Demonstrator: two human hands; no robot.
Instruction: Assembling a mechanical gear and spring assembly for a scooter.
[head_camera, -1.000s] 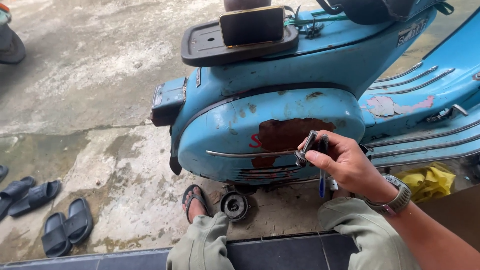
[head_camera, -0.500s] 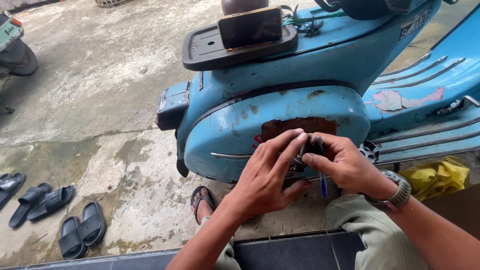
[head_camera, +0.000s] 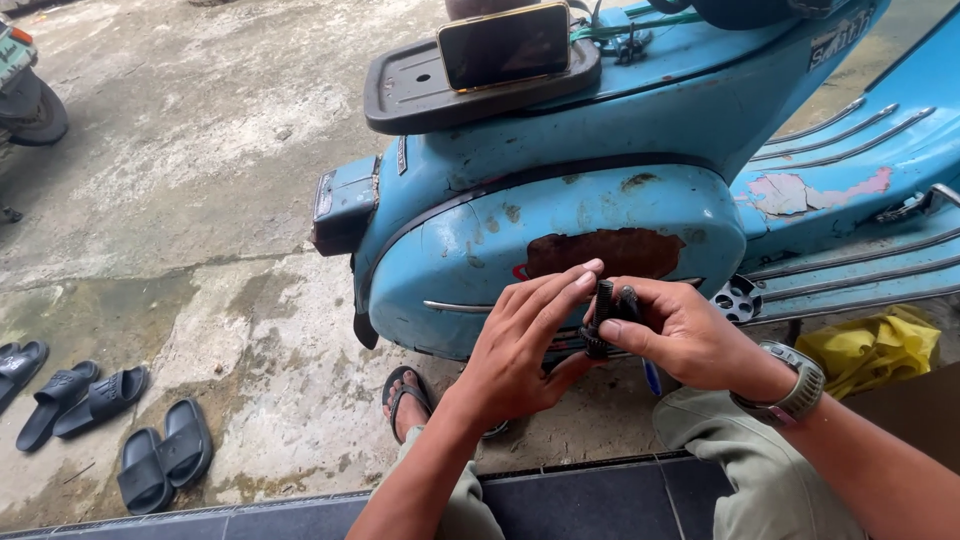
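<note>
Concrete yard, blue scooter (head_camera: 560, 250) | I see right hand (head_camera: 690, 335) clamping a dark part (head_camera: 603, 318), maybe rubber | left hand (head_camera: 520, 345) open, fingertips touching | weak pinch could drop it

The right hand (head_camera: 690, 335) holds a small black part (head_camera: 603, 318) upright between thumb and fingers, in front of the light blue scooter (head_camera: 560, 230). The left hand (head_camera: 525, 345) is open, and its fingers touch the same part from the left side. On the right wrist is a grey watch (head_camera: 795, 390). The side panel of the scooter has a large brown rust patch (head_camera: 610, 252). A phone (head_camera: 505, 45) lies on the black rack (head_camera: 400, 95) at the back of the scooter. On the concrete floor (head_camera: 180, 200), near its left edge, several black sandals (head_camera: 100, 420) lie in pairs. A yellow cloth (head_camera: 875, 345) lies under the footboard at the right.
</note>
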